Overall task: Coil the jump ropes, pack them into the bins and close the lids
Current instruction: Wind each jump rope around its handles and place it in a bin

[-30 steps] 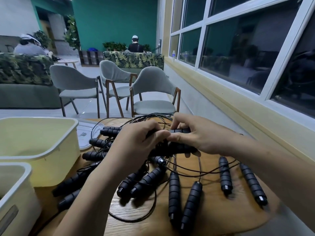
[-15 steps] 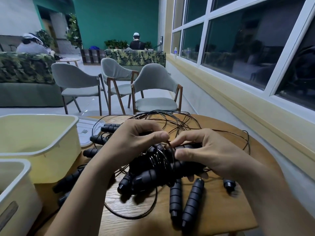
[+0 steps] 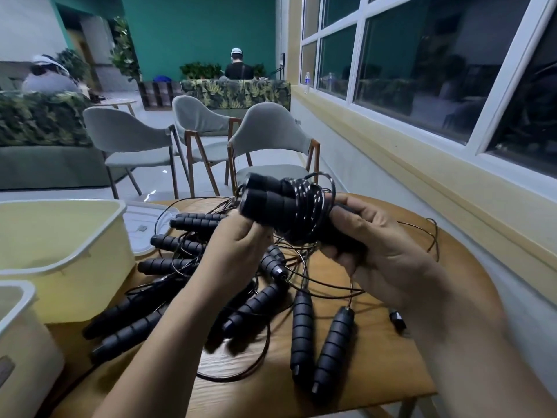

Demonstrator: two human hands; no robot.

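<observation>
Gripping coiled jump rope [image 3: 289, 206], both hands

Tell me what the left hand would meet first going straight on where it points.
The coiled rope: the left hand points up and away and seems to pinch its handle ends, while the right hand grips the other side.

Lounge or waiting area, indoors. Near: round wooden table [image 3: 376, 372]. Beyond it: three grey chairs [image 3: 265, 131]. Left and far: leaf-print sofas [image 3: 39, 122]. Far: potted plants [image 3: 123, 55], teal wall [image 3: 196, 28], seated person [image 3: 238, 67]. Right: long row of windows [image 3: 422, 64].
</observation>
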